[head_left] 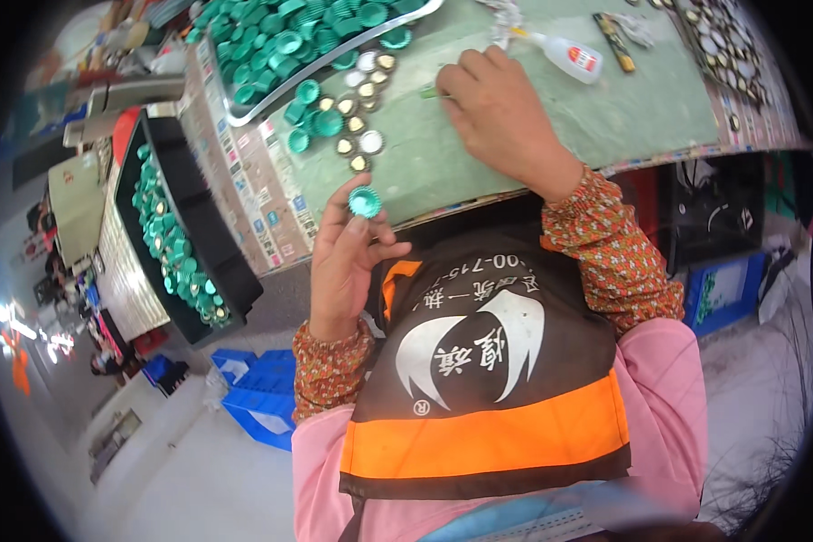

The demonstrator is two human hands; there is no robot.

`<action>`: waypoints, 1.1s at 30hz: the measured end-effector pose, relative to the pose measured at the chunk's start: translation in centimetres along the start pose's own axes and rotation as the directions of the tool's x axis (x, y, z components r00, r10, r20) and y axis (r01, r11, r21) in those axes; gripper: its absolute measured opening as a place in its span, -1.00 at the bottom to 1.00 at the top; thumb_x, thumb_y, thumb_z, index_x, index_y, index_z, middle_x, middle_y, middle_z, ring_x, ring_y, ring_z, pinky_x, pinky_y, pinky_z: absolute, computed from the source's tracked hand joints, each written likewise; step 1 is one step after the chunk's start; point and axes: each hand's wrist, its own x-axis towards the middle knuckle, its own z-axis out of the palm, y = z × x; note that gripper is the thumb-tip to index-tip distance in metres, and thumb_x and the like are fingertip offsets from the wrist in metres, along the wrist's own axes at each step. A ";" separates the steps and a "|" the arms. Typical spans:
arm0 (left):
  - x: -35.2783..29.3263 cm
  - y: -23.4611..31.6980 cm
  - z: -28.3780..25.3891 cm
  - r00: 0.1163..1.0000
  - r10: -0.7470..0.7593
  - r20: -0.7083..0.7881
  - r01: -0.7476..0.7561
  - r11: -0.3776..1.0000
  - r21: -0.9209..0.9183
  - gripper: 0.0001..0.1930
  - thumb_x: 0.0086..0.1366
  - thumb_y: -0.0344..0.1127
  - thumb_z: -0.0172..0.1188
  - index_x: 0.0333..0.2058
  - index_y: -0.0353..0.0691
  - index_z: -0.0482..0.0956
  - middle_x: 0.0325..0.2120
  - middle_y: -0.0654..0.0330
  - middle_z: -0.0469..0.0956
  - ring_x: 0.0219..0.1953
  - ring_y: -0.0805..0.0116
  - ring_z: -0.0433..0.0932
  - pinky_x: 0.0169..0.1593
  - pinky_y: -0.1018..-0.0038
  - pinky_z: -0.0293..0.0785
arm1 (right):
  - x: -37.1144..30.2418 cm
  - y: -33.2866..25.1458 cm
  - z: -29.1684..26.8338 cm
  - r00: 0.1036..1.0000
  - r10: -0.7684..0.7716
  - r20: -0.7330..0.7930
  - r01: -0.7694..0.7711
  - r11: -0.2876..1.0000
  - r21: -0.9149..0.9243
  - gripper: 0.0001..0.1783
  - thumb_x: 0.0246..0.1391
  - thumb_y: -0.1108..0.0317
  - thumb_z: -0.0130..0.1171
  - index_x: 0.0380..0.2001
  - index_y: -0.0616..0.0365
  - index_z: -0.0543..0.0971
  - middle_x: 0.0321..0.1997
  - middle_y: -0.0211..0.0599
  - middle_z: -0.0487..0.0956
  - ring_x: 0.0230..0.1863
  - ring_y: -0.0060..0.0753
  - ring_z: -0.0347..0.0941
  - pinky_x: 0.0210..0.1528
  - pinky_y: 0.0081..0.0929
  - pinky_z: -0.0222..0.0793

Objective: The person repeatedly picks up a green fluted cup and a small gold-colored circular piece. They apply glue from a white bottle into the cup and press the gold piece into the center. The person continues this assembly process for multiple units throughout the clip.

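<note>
A small green fluted cap is pinched between the thumb and fingers of my left hand, just off the table's front edge, its open side facing up. My right hand rests over the green tabletop with its fingers curled closed. A thin green tip pokes out by its fingertips; what it belongs to is hidden. Between the hands and the tray lie several loose green caps. Beside them runs a row of dark fluted caps with gold or white centres.
A clear tray heaped with green caps stands at the back left. A white glue bottle lies beyond my right hand, near a dark pen-like stick. A black bin of caps sits left, blue crates below.
</note>
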 end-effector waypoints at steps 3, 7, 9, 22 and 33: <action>0.0 0.1 0.1 1.000 0.022 -0.009 -0.022 0.999 -0.024 -0.47 0.50 -0.31 -0.02 0.36 -0.32 0.16 -0.20 0.19 0.48 -0.22 0.46 0.56 -0.09 0.35 0.73 | 1.5 -0.8 0.7 0.999 -0.043 -0.021 0.043 0.999 0.012 -0.81 0.01 0.48 0.25 -0.25 0.10 0.55 -0.28 -0.26 0.45 -0.15 -0.11 0.39 -0.10 -0.20 0.35; -0.1 0.2 0.0 0.999 0.035 -0.013 -0.035 0.999 -0.026 -0.50 0.52 -0.27 -0.04 0.35 -0.31 0.19 -0.25 0.22 0.50 -0.23 0.49 0.56 -0.10 0.38 0.72 | 3.5 -1.9 2.3 0.994 -0.105 -0.017 0.105 0.994 0.029 -0.73 0.02 0.48 0.24 -0.16 0.03 0.60 -0.27 -0.27 0.46 -0.15 -0.12 0.39 -0.12 -0.19 0.37; -0.1 0.3 0.0 0.999 0.032 -0.016 -0.032 0.999 -0.022 -0.51 0.52 -0.26 -0.03 0.33 -0.28 0.22 -0.26 0.25 0.50 -0.23 0.50 0.56 -0.10 0.38 0.71 | 4.1 -2.0 3.9 0.995 -0.097 -0.007 0.096 0.995 -0.031 -0.70 0.02 0.48 0.24 -0.12 0.01 0.61 -0.25 -0.26 0.47 -0.14 -0.13 0.39 -0.13 -0.19 0.38; -0.4 -0.6 -1.2 0.999 0.009 -0.047 -0.009 1.000 0.012 -0.47 0.52 -0.23 -0.03 0.35 -0.36 0.19 -0.27 0.22 0.48 -0.24 0.48 0.55 -0.12 0.43 0.71 | 3.4 -1.0 3.1 0.996 -0.070 0.051 0.072 0.997 -0.030 -0.71 0.00 0.49 0.24 -0.14 0.05 0.57 -0.22 -0.24 0.44 -0.12 -0.10 0.40 -0.08 -0.17 0.38; -0.2 -0.6 -1.2 1.000 0.002 -0.017 -0.002 1.000 -0.005 -0.53 0.51 -0.23 0.01 0.31 -0.26 0.28 -0.25 0.26 0.53 -0.22 0.51 0.56 -0.09 0.41 0.68 | 3.0 -0.9 3.1 0.994 -0.086 0.063 0.087 0.996 -0.001 -0.73 -0.06 0.51 0.22 -0.21 0.21 0.54 -0.19 -0.13 0.48 -0.11 -0.03 0.42 -0.10 -0.12 0.41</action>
